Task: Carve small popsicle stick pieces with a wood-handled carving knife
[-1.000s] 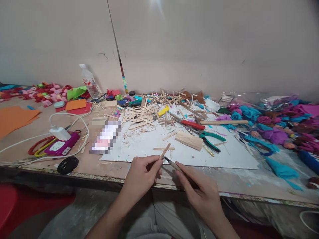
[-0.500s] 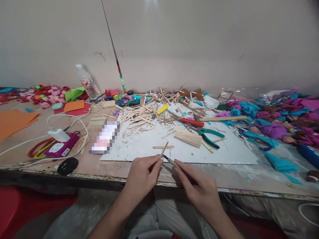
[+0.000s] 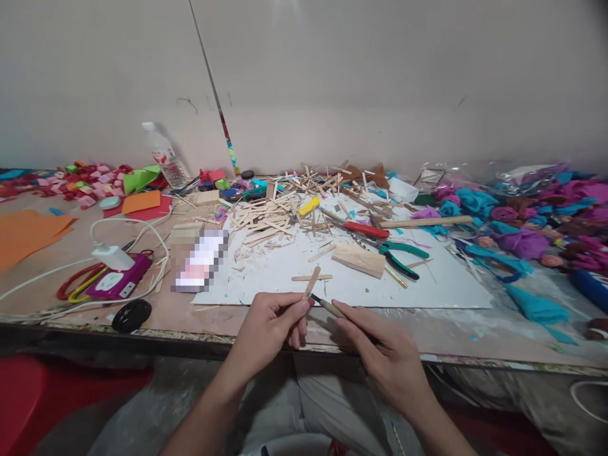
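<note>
Between the thumb and fingers of my left hand [image 3: 275, 326] is a wooden craft stick [image 3: 312, 282], tilted up with its rounded end pointing away from me. My right hand [image 3: 380, 348] grips a carving knife [image 3: 329, 306] by its pale handle. Its dark blade tip meets the stick, or lies just in front of it, close to my left fingertips. Behind them a second craft stick [image 3: 323, 277] lies flat on the white board [image 3: 266, 291]. A wood block [image 3: 358, 261] sits to the right on the board.
Craft sticks [image 3: 266, 218] and shavings are heaped at the back. Red-handled pliers [image 3: 365, 229], green-handled pliers [image 3: 401, 256] and a hammer [image 3: 427, 221] lie right of centre. A phone [image 3: 199, 259], power strip [image 3: 114, 282] and bottle [image 3: 164, 155] stand left; crepe paper [image 3: 536, 307] lies right.
My left hand has turned the craft stick so its broad face shows more. The knife stays at the stick near my fingertips. The view has shifted slightly.
</note>
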`<state>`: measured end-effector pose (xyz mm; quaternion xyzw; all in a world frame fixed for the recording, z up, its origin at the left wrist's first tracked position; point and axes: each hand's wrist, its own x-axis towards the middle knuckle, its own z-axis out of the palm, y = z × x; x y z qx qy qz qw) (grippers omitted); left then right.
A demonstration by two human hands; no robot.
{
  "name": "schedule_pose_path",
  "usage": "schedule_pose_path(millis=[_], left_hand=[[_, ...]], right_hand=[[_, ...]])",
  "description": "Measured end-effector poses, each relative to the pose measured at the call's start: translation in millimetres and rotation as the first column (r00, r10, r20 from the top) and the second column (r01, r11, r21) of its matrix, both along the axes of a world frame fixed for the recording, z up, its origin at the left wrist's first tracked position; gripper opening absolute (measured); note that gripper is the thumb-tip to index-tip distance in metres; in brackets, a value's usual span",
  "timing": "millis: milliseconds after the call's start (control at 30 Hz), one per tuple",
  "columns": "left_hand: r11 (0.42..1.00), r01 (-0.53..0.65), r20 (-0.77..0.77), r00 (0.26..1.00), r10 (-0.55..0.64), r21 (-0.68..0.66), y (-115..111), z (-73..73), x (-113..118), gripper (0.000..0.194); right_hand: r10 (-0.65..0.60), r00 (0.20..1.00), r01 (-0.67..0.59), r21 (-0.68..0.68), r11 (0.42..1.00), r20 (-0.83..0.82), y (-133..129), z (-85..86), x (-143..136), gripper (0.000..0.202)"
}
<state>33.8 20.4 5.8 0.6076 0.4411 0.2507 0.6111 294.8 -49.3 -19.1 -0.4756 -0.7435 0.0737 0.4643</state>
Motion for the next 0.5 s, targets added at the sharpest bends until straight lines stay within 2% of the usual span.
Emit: schedule_pose_path(millis=[167,333,500], left_hand=[[1.0,-0.027,-0.027,0.999,0.027,0.011,-1.0,-0.2,1.6,0.047],[0.988,-0.07,-0.073,0.994,0.081,0.136,-6.5,-4.9,4.5,0.045],[0.97,-0.059,-0.078,0.994,0.08,0.237,-8.9,-10.2,3.8,0.042]], right_hand=[[-0.017,1.0,0.017,0.024,1.0,-0.009,-0.2,-0.5,-2.7,0.025],[-0.021,1.0,0.021,0.023,1.0,-0.007,0.5,-7.5,-2.7,0.023],[-0.013,1.0,0.013,-0.012,1.0,-0.019,1.3,-15.1,-3.3,0.024]])
